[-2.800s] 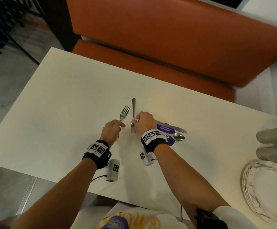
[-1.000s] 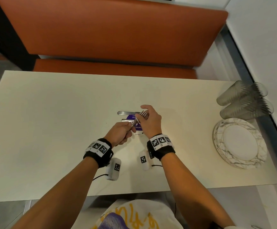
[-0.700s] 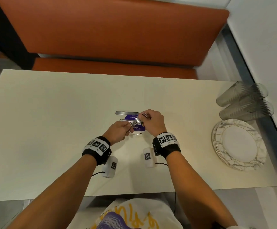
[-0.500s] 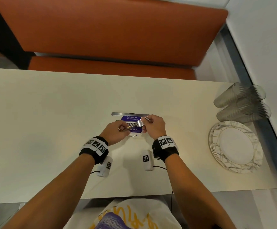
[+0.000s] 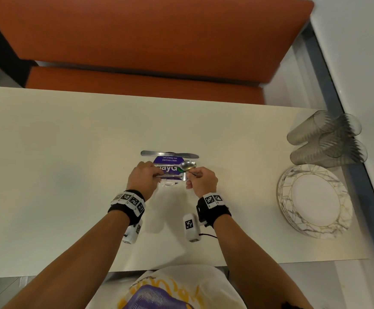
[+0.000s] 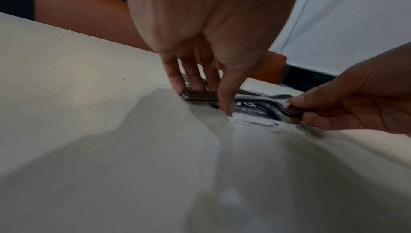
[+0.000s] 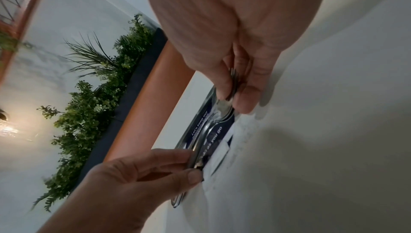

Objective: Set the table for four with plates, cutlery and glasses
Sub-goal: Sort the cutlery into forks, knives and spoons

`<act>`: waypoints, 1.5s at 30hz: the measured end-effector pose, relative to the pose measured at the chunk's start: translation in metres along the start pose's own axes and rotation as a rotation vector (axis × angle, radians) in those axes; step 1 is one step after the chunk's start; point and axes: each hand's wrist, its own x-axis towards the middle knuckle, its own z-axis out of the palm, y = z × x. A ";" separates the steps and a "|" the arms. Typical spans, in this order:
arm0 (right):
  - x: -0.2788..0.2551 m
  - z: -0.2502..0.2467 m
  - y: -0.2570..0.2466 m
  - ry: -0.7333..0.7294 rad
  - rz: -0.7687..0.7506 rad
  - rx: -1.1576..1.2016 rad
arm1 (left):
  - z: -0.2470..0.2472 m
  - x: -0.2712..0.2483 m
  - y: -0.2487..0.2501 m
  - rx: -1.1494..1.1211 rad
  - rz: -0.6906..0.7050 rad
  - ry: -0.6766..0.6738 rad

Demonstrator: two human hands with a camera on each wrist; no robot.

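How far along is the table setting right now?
Early stage. Done: nothing is laid at any seat. The plates sit stacked at the table's right end, with the glasses lying nested beside them. In hand: the left hand and right hand grip opposite ends of a bundle of forks at the centre; a knife and spoon lie just beyond. Left: all four settings.
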 end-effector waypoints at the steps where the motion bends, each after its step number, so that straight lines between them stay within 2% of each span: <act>1: 0.001 0.001 0.001 0.004 0.000 -0.012 | 0.001 0.000 -0.001 0.003 -0.011 0.009; 11: 0.008 0.008 0.003 0.059 0.035 -0.072 | 0.003 0.000 -0.003 -0.013 -0.025 0.007; 19: 0.012 0.010 0.012 0.102 -0.026 -0.206 | 0.002 0.001 -0.005 -0.026 -0.014 0.013; 26: 0.013 0.005 0.006 0.049 -0.035 -0.238 | 0.003 0.001 -0.004 -0.011 -0.012 0.009; 31: 0.009 -0.001 0.001 0.022 0.010 -0.245 | -0.001 0.000 -0.001 0.057 0.014 0.006; 36: 0.003 -0.011 0.003 0.033 0.029 -0.233 | -0.004 -0.006 0.002 0.065 0.055 0.101; 42: -0.015 -0.039 0.014 0.019 -0.035 -0.200 | -0.008 -0.007 0.034 -0.010 0.129 0.085; 45: -0.026 -0.067 0.025 0.053 -0.080 -0.138 | 0.001 -0.006 0.068 -0.124 0.173 -0.018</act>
